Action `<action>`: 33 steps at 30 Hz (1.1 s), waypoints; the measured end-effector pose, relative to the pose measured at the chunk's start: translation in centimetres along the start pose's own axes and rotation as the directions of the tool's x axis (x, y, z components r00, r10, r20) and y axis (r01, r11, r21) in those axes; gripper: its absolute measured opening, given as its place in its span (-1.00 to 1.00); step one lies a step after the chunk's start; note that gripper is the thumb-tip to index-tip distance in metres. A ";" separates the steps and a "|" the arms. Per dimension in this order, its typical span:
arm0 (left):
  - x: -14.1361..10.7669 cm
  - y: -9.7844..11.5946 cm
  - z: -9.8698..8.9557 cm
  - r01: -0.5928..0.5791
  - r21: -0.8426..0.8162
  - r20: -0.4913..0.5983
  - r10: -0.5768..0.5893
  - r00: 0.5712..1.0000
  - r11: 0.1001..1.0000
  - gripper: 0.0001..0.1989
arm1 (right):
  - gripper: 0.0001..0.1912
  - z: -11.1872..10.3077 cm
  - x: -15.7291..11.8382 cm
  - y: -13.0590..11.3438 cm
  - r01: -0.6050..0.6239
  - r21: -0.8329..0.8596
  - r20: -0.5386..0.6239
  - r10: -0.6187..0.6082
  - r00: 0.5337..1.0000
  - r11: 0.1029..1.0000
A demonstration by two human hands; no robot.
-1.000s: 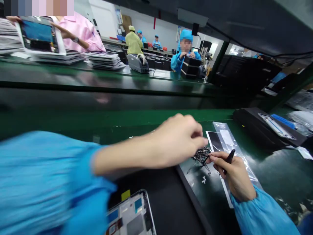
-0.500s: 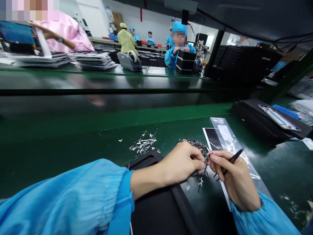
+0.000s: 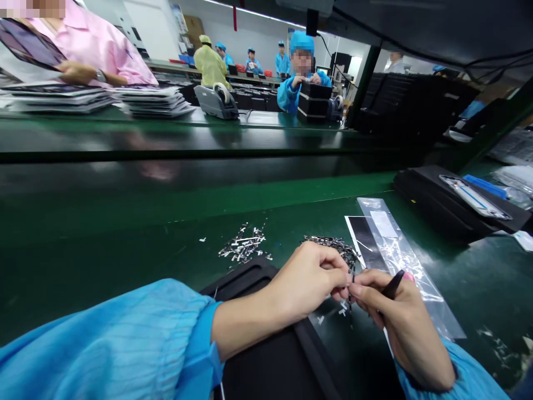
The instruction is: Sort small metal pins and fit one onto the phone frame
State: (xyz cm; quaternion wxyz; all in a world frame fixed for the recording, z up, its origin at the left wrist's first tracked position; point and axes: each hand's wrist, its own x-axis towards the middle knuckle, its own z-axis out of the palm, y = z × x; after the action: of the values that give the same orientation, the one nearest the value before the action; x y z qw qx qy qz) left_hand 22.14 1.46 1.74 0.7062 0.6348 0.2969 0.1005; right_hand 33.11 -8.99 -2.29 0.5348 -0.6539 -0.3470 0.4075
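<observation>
My left hand (image 3: 310, 276) is closed in a pinch beside a pile of small dark strips (image 3: 333, 244); what its fingertips grip is too small to name. Against it, my right hand (image 3: 395, 311) has its thumb and finger together, with dark tweezers (image 3: 392, 284) held in the same hand. A thin dark strip (image 3: 350, 311) shows just below the meeting fingertips. Small silvery scraps (image 3: 244, 244) lie in another pile to the left. Under my left forearm is a black tray (image 3: 266, 355).
A clear plastic bag (image 3: 410, 266) overlaps a dark sheet with a white edge on the green table (image 3: 125, 244). Black foam trays (image 3: 441, 205) bear a phone frame at right. People, paper stacks (image 3: 154, 101) and a tape dispenser (image 3: 217, 101) are beyond.
My right hand has moved slightly down and left, its fingertips now meeting those of my left hand. The tweezers have tilted more upright. The person in pink has lowered the panel.
</observation>
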 end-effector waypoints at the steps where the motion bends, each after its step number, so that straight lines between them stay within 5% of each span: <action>1: 0.0 0.0 -0.1 0.003 0.007 -0.019 -0.002 1.000 1.000 -0.91 | -0.72 -0.1 0.1 0.0 0.006 -0.022 -0.013 -0.007 1.000 1.000; 11: -0.3 0.2 -0.1 0.104 -0.092 -0.038 -0.108 0.993 0.990 -0.88 | -0.77 -0.4 1.1 0.7 0.144 -0.365 -0.074 -0.183 0.980 0.920; 20: -0.7 0.5 -0.1 0.125 -0.128 0.001 -0.126 0.992 0.984 -0.91 | -0.88 -0.5 0.5 2.0 0.383 -0.547 -0.135 -0.530 0.837 0.745; 23: -0.9 0.7 0.0 0.087 -0.122 -0.023 -0.090 0.996 0.989 -0.91 | -0.86 -0.6 0.2 1.8 0.357 -0.483 -0.121 -0.464 0.877 0.800; 26: -1.2 0.8 0.0 0.052 -0.097 -0.040 -0.056 0.998 0.994 -0.89 | -0.76 -0.8 -0.1 1.2 0.253 -0.333 -0.022 -0.276 0.961 0.908; 29: -1.6 0.9 -0.1 0.023 -0.050 -0.047 -0.025 0.999 0.999 -0.89 | -0.68 -0.7 -0.4 0.4 0.138 -0.205 0.025 -0.136 0.990 0.969; 33: -2.4 1.0 -0.7 -0.036 0.085 -0.100 0.045 0.994 0.996 -0.88 | -0.71 0.2 -1.6 -0.4 0.194 -0.245 -0.085 -0.220 0.972 0.950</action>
State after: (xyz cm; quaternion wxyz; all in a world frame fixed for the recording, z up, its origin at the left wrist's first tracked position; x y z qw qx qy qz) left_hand 20.08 0.98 3.42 0.6611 0.6634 0.3236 0.1347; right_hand 32.27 -10.27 -1.69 0.5119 -0.6941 -0.4293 0.2682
